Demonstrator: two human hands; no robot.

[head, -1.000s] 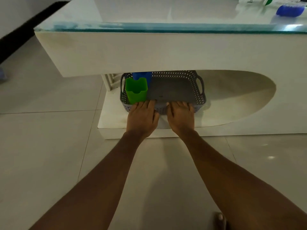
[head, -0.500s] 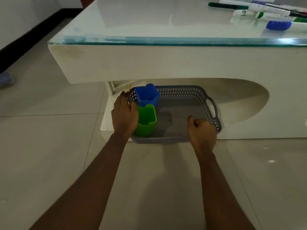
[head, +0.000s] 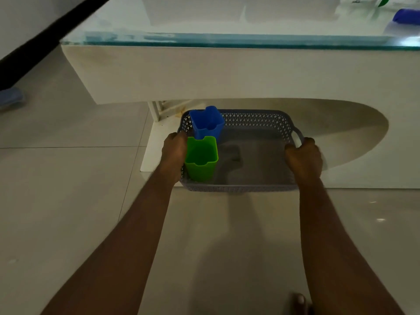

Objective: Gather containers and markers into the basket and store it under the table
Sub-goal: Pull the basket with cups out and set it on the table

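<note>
The pale tiled floor (head: 68, 201) fills most of the view. Above it stands a white worktop (head: 227, 71) with a glass top (head: 227, 39). The worktop's thick front edge overhangs a rounded recess and a low white plinth (head: 154, 144).

A grey perforated basket (head: 256, 120) sits low at the mouth of that recess. Its far end reaches just under the overhang, and its near end juts out past the plinth, above the floor tiles. Whether it rests on the plinth or is lifted clear cannot be told.

Both forearms reach down to it from the bottom of the frame. The left hand (head: 173, 153) grips the basket's left side, its fingers curled over the rim just beside the green container. The right hand (head: 304, 158) is closed round the handle on the right side.

Two containers stand upright along the left wall of the basket, touching each other. The blue container (head: 205, 123) is in the far corner and the green container (head: 201, 160) is in front of it. The rest of the basket floor is bare.

At the far right of the glass lie a marker with a blue cap (head: 406, 16) and a marker with a green tip (head: 383, 1), both blurred and cut by the frame edge.

A toe (head: 298, 300) shows at the bottom edge.
</note>
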